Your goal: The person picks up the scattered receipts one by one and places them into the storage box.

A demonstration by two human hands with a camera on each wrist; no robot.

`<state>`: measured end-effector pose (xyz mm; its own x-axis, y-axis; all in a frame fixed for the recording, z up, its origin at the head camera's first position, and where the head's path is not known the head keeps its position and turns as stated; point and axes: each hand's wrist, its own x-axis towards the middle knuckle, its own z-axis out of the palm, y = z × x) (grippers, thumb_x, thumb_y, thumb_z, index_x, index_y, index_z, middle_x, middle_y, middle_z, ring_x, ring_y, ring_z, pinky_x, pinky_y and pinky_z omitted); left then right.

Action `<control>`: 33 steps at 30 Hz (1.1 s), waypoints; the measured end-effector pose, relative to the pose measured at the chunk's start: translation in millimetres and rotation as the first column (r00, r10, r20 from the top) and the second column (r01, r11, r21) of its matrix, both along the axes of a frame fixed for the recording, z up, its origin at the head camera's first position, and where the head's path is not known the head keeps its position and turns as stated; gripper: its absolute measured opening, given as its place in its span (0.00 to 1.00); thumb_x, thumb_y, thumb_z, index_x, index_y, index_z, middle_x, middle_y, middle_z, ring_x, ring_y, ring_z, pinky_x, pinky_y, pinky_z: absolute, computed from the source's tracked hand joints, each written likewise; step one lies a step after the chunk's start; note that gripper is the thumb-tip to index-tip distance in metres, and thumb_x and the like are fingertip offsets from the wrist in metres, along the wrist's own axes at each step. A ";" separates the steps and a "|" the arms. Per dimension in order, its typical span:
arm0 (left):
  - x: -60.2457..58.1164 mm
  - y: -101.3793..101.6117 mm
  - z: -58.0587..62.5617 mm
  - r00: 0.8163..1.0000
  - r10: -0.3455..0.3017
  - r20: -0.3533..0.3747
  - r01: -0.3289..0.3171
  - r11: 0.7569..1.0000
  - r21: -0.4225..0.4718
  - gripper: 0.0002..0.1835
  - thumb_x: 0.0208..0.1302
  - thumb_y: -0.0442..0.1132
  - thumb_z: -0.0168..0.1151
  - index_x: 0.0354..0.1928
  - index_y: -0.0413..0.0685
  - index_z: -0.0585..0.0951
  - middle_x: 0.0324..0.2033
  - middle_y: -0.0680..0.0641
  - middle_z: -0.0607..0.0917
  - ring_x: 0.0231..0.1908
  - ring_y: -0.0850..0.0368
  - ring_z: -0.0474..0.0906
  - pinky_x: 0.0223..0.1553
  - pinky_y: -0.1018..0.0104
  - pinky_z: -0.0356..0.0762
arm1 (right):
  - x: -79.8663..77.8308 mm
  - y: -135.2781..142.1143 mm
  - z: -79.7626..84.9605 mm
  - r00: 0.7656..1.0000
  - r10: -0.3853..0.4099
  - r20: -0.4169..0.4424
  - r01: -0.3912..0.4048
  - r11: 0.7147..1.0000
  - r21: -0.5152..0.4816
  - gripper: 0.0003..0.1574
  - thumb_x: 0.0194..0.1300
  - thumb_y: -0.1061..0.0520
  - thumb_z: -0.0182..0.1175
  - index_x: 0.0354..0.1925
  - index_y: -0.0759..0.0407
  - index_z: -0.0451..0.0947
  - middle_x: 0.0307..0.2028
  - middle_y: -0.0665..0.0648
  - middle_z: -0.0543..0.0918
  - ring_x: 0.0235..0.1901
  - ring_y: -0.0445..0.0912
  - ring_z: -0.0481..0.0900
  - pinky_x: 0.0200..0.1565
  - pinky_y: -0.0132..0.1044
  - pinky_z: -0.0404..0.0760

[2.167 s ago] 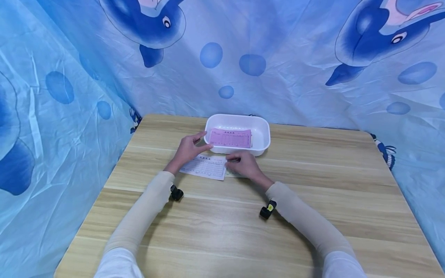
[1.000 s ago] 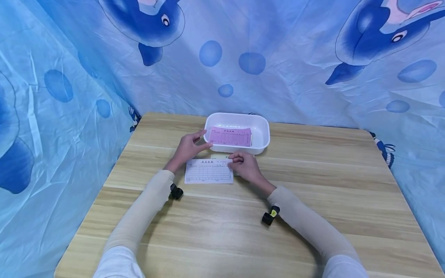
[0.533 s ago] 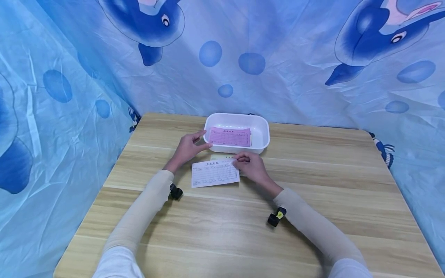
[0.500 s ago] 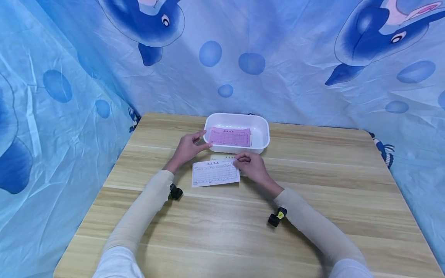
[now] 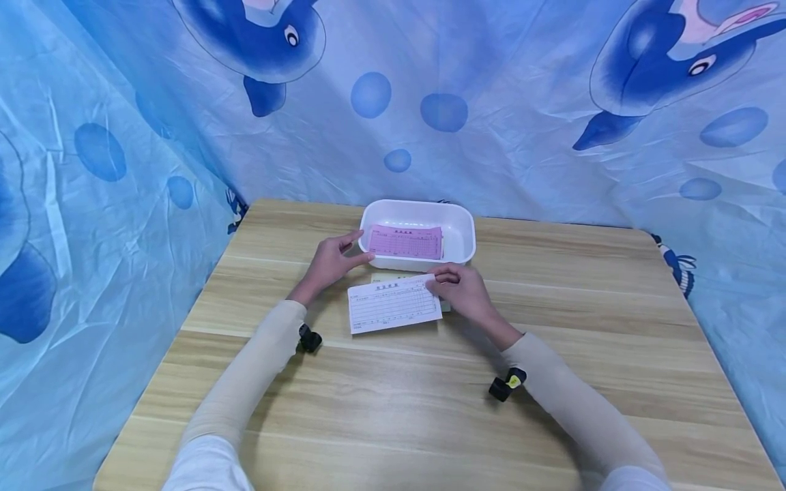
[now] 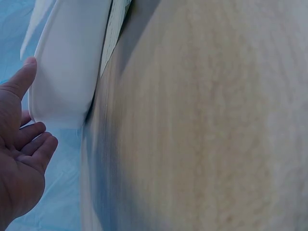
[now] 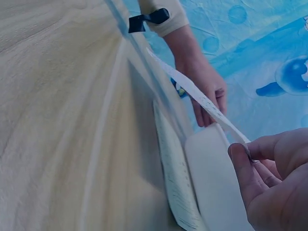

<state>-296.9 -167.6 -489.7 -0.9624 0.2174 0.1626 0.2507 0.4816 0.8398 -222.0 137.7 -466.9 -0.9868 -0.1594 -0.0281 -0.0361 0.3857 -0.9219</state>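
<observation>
My right hand [image 5: 464,292] pinches the right end of a white printed form slip [image 5: 393,303] between thumb and fingers. Seen from the right wrist, this white slip [image 7: 202,98] is edge-on and raised off the table. Below it a pale green slip [image 7: 174,168] lies on the wood, mostly covered in the head view. My left hand [image 5: 331,262] holds the left end of a white plastic tray [image 5: 460,239], thumb at the near rim [image 6: 36,67] and index finger round the end. Inside the tray lies a pink form slip [image 5: 405,243].
The wood-grain table [image 5: 393,409] reaches toward me and to both sides. Blue cloth printed with dolphins [image 5: 405,129] hangs behind and at the sides. Each forearm wears a small black camera [image 5: 500,389].
The white slip has come up off the table and moved right with my right hand, tilting and baring part of the green slip. My left hand has stayed at the tray.
</observation>
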 end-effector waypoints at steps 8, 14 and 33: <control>-0.4 -0.4 -0.9 1.000 0.004 0.013 -0.004 1.000 -0.006 0.42 0.58 0.58 0.76 0.69 0.42 0.76 0.69 0.43 0.75 0.68 0.45 0.73 0.68 0.56 0.75 | -0.6 13.0 13.5 1.000 -0.008 -0.025 0.006 0.996 -0.086 0.14 0.64 0.62 0.71 0.47 0.66 0.85 0.40 0.63 0.89 0.37 0.42 0.87 0.36 0.28 0.87; -0.4 0.4 -0.8 1.000 0.003 0.009 -0.002 1.000 -0.019 0.41 0.59 0.57 0.75 0.69 0.42 0.75 0.70 0.42 0.74 0.69 0.45 0.72 0.68 0.55 0.75 | -5.1 20.2 24.8 0.999 -0.019 -0.044 0.012 0.987 -0.163 0.15 0.64 0.63 0.70 0.47 0.71 0.84 0.40 0.67 0.88 0.35 0.39 0.87 0.38 0.31 0.89; -1.9 1.3 0.6 1.000 -0.001 0.029 0.000 1.000 0.019 0.31 0.65 0.38 0.72 0.68 0.40 0.75 0.69 0.38 0.73 0.68 0.40 0.72 0.68 0.52 0.74 | -24.1 30.1 56.7 0.995 -0.085 -0.059 0.069 0.968 -0.240 0.17 0.66 0.56 0.71 0.48 0.66 0.84 0.36 0.50 0.89 0.36 0.42 0.86 0.40 0.34 0.89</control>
